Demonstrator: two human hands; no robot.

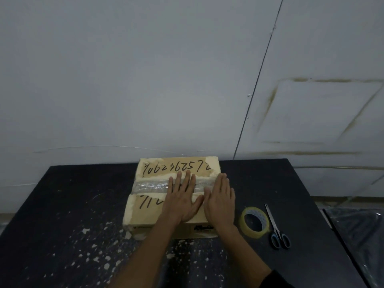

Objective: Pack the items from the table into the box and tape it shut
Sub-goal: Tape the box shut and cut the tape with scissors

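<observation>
Lying flat with fingers straight, the left hand (182, 199) and right hand (220, 199) are pressing side by side on the closed tan cardboard box (153, 206) with black handwritten digits, gripping nothing. Both are covering the right part of the clear tape strip (149, 187) crossing the lid. Sitting on the black speckled table (62, 215), the box is just left of a clear tape roll (255, 223) and blue-handled scissors (277, 230).

Two bare forearms enter from the bottom of the frame. A dark sleeve (276, 280) edge shows at lower right, on the right arm.
</observation>
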